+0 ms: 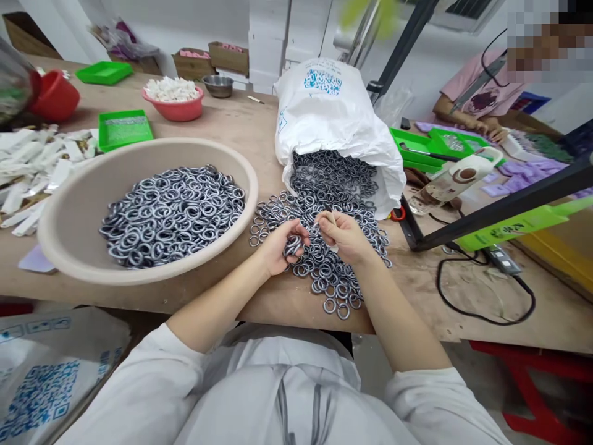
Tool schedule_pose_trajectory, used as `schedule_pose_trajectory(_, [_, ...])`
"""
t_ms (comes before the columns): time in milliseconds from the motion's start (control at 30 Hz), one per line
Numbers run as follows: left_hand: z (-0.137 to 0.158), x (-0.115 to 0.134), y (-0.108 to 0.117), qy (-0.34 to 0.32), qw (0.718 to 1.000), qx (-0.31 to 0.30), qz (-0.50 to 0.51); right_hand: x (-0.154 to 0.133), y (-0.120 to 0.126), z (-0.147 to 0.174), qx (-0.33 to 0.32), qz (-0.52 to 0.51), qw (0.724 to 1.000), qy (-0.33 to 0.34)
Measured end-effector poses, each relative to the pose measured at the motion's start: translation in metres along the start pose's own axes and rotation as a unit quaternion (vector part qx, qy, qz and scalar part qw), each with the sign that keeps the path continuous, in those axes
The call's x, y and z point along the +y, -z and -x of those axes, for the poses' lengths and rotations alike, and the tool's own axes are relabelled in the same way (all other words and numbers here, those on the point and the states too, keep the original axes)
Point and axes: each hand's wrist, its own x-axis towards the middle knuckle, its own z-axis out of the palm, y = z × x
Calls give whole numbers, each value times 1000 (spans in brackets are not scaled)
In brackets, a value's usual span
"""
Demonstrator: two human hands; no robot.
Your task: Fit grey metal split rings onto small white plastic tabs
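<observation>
My left hand curls around several dark grey shiny rings. Close beside it, my right hand is closed in a pinch on a small pale, thin piece whose kind I cannot make out. Both hands are over a loose pile of the same rings on the table. This pile spills from the mouth of a white plastic sack lying on its side. To the left, a wide beige basin holds a large heap of similar rings.
White plastic parts lie at far left, near green trays and a red bowl of white pieces. A black metal bar and a cable are on the right. Another person's hands work at the far right.
</observation>
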Motion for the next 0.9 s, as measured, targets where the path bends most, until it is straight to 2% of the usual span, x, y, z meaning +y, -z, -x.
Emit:
schedule_pose_trajectory(67, [0, -5, -3, 19, 999, -30, -34, 1, -12, 3, 8, -18, 1000, 13])
schedule_pose_trajectory(100, [0, -8, -4, 6, 998, -28, -55, 2, -16, 4, 25, -20, 999, 22])
schedule_pose_trajectory(167, [-2, -13, -4, -64, 992, 4, -113, 5, -22, 2, 61, -7, 998, 34])
schedule_pose_trajectory(267, [-6, -18, -2, -204, 954, 61, -212, 8, -25, 1, 84, 38, 995, 34])
schedule_pose_trajectory(333, [-7, -18, -1, -233, 943, 69, -226, 8, -25, 2, 83, 60, 994, 30])
schedule_pose_trajectory(367, [-7, -18, -1, -217, 951, 67, -209, 8, -25, 3, 86, 66, 994, 33])
schedule_pose_trajectory(467, [-3, -15, -4, -115, 985, 32, -126, 6, -25, 7, 81, 74, 992, 59])
schedule_pose_trajectory(533, [1, -13, -6, -70, 992, -1, -103, 5, -25, 9, 59, 67, 993, 72])
schedule_pose_trajectory(767, [6, -10, -7, -4, 991, -94, -91, 1, -21, 7, 51, 87, 990, 97])
schedule_pose_trajectory(900, [5, -10, -7, -19, 994, -67, -84, 3, -23, 7, 46, 80, 992, 81])
